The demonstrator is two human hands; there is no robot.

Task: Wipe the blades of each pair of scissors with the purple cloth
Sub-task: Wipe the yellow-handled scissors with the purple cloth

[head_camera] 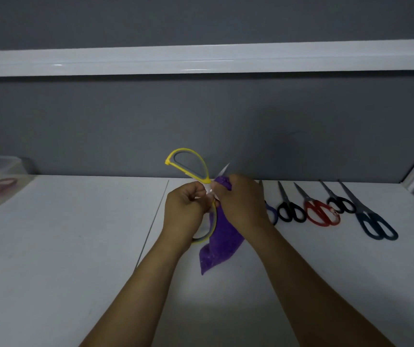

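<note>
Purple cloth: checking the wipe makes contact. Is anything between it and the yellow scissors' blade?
Nothing visible. The right hand pinches the cloth on the blade of the yellow scissors; its tip pokes out above.

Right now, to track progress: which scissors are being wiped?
The yellow-handled scissors: left hand grips them, right hand holds the cloth on a blade; the others lie unheld.
</note>
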